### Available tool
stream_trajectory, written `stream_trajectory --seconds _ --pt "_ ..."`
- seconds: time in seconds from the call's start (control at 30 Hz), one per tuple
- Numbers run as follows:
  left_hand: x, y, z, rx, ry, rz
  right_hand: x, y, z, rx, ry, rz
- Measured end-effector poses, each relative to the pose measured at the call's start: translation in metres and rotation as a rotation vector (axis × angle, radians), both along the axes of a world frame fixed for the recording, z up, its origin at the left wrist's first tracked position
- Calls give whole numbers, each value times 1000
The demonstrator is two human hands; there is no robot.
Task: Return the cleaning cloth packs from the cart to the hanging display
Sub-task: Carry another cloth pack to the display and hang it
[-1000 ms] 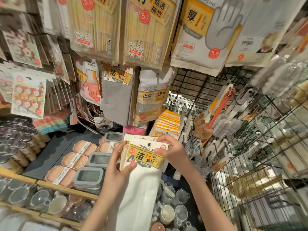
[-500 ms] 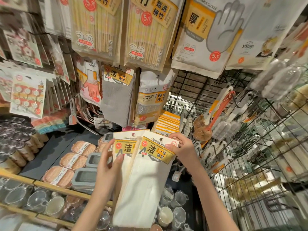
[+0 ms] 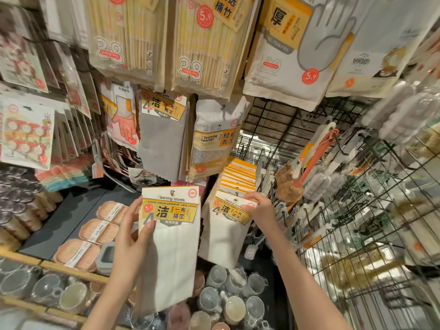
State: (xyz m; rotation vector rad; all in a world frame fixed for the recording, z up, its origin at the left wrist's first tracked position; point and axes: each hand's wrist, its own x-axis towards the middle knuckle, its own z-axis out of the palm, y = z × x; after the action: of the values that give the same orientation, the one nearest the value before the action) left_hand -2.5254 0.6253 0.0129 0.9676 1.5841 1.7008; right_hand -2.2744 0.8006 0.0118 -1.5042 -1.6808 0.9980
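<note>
Left hand point(image 3: 133, 241) clamped on white cloth pack point(image 3: 170, 234); right hand point(image 3: 258, 209) pinched second pack point(image 3: 228, 225) against hanging row point(image 3: 238, 177). Hands apart.

Warm indoor light, wide-angle edge warping, blurred margins

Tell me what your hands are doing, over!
Left hand gripping one white towel pack. Right hand pinching second pack's header at the hanging row. Nothing blocking, over.
</note>
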Motion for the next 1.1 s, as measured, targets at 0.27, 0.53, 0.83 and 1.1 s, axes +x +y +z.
stream_trajectory --seconds 0.27,0.53,0.83,1.1 --pt "-9 0 -1 -12 26 75 -8 36 -29 -45 3 -142" --pt "-23 2 -17 -66 19 90 -16 45 -44 48 -79 -266" --pt "-19 8 -17 -69 10 114 -30 57 -51 81 -80 -385" --pt "-3 10 -8 -66 14 85 -20 58 -48 91 -198 -378"
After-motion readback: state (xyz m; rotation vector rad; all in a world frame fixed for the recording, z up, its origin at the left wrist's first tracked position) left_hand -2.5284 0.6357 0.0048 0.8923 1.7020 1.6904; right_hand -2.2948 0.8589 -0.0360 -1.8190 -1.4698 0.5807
